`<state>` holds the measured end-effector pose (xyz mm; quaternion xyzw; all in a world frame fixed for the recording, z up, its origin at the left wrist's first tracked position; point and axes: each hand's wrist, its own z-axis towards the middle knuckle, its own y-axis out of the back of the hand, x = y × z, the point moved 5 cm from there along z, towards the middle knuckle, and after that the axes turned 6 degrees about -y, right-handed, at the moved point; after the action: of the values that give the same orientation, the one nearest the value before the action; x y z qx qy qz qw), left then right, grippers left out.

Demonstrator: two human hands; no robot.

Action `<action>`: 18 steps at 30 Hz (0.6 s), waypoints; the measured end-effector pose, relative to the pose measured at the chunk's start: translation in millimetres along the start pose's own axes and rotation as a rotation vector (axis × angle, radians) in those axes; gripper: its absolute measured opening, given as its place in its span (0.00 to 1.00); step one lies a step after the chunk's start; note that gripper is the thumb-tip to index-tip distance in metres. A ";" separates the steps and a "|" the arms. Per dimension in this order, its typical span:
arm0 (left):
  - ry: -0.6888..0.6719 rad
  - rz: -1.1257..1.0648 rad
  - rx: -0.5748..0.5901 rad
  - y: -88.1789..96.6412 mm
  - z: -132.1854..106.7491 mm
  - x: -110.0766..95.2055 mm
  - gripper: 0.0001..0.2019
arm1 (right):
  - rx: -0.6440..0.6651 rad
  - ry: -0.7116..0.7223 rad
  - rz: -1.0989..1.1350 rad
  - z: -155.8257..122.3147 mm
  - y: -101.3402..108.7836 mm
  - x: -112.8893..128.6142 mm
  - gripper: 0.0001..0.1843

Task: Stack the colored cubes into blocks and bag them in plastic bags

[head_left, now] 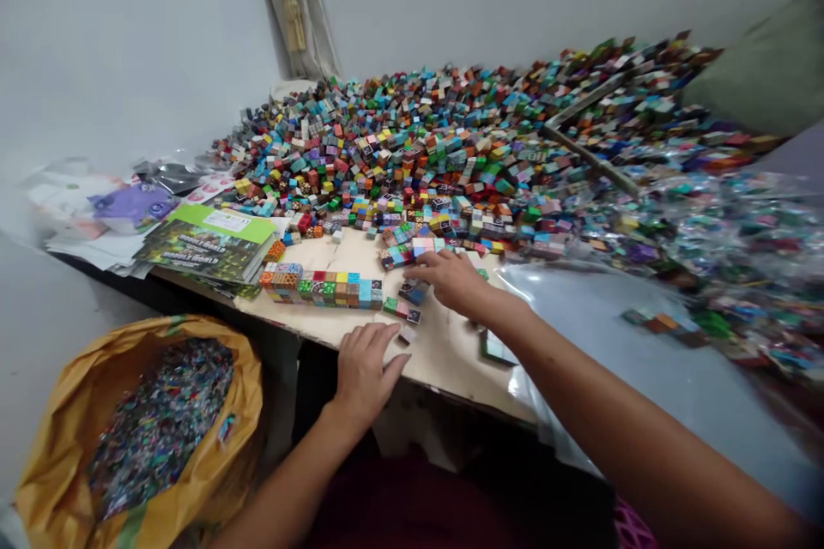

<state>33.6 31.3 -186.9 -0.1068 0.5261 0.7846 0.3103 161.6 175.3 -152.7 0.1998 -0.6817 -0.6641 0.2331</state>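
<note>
My left hand (368, 363) rests at the table's front edge, fingers stretched out and thumb apart. Just off its fingertips lies a small pinkish cube (407, 335). My right hand (449, 278) reaches in from the right, its fingers curled down on a few dark and blue small cubes (413, 292); the thumb side is partly hidden. Between the hands is a short row of green, red and black cubes (402, 310). To the left stands a neat block of patterned cubes (338, 290) set in rows. Another group of cubes (404, 255) sits behind my right fingers.
A large heap of colourful cubes (412, 129) covers the back of the table. Printed cards (206, 244) are stacked at left, above an orange sack (241, 360) of small bagged pieces. Clear plastic (579, 343) and a pile of plastic packets (760, 223) lie at right.
</note>
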 end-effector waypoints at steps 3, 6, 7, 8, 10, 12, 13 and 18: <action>-0.017 0.057 0.056 -10.2 7.8 -8.5 0.16 | -0.024 0.023 -0.076 -1.9 -6.6 -0.7 0.26; -0.051 0.037 0.096 -17.0 8.8 -15.8 0.16 | -0.044 0.044 -0.036 -2.2 -1.7 -4.3 0.26; -0.066 0.019 0.101 -17.7 8.0 -17.2 0.16 | -0.041 0.053 0.004 -3.6 2.2 -6.8 0.28; -0.080 -0.005 0.098 -17.5 7.0 -17.9 0.15 | -0.037 0.060 0.052 -5.8 7.0 -9.5 0.28; -0.092 -0.069 0.076 -14.9 5.2 -16.5 0.14 | -0.035 0.064 0.153 -12.4 17.1 -12.6 0.26; -0.090 -0.138 0.053 -11.5 3.6 -13.1 0.13 | -0.021 0.031 0.221 -20.1 23.1 -9.3 0.19; -0.093 -0.163 0.052 -10.5 2.7 -11.5 0.13 | -0.003 0.009 0.233 -23.7 23.4 -4.0 0.16; -0.135 -0.174 0.093 -10.0 -4.7 -8.7 0.13 | 0.037 -0.014 0.083 -33.4 11.5 44.2 0.15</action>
<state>45.6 26.4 -192.2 -0.0846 0.5285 0.7348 0.4166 145.7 122.9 -138.5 0.1711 -0.7031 -0.6426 0.2519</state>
